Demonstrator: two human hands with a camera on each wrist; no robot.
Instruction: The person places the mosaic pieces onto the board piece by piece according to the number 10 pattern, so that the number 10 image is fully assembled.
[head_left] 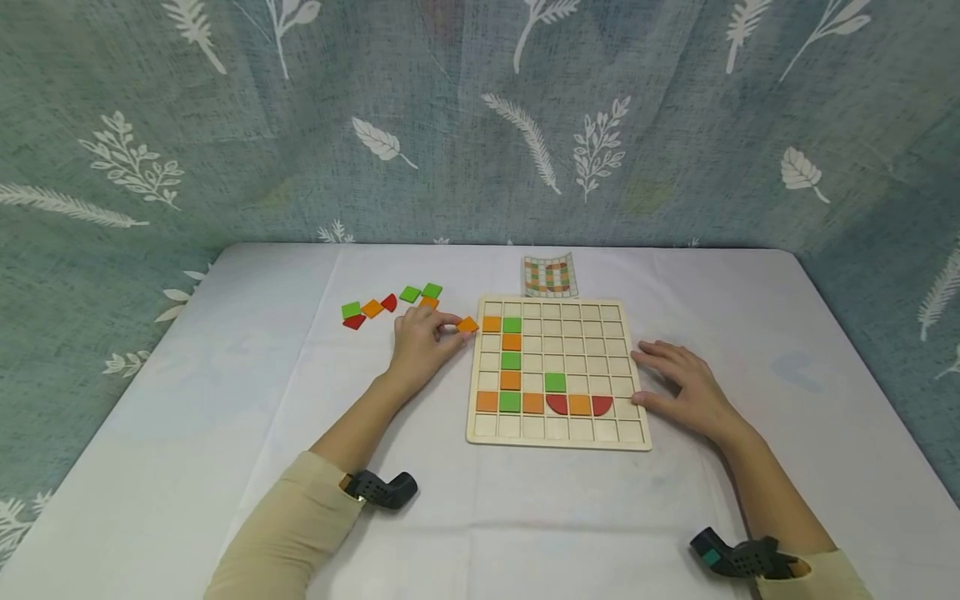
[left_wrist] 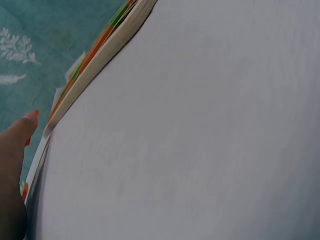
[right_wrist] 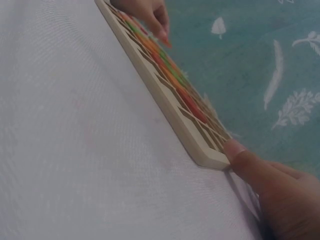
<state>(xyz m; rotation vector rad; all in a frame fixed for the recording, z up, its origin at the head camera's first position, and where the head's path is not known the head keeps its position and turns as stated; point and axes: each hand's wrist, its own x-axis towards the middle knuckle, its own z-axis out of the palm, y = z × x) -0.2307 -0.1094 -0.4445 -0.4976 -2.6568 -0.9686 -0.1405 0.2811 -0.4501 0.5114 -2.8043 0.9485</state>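
Pinching the thin orange square tile (head_left: 467, 324) between thumb and forefinger, the left hand (head_left: 425, 342) grasps it just beside the left edge of the pale wooden grid board (head_left: 592, 343). The tile sits askew to the compartments, so from my remote seat I'd turn it square before it crosses the rim. The right hand (head_left: 686, 387) is unclenched, grasping nothing, its fingers spread and touching the board's right edge; that light brace should be enough — pushing harder could skate the board across the white cloth-covered surface (head_left: 570, 517).

Which compartment the tile is meant for I can't tell, so I'd check the small patterned card (head_left: 550, 276) behind the board and count rows and columns first. I'd bring the tile in from above, seat one edge against a divider, then let the other drop and press it flat. Near the second column I'd lift the fingertips well up, as the green square tile (head_left: 512, 324) and the orange one below it could be nudged out. The loose coloured tiles (head_left: 372, 308) lie left of the board, close to the left knuckles — I'd swing the wrist clear of them.
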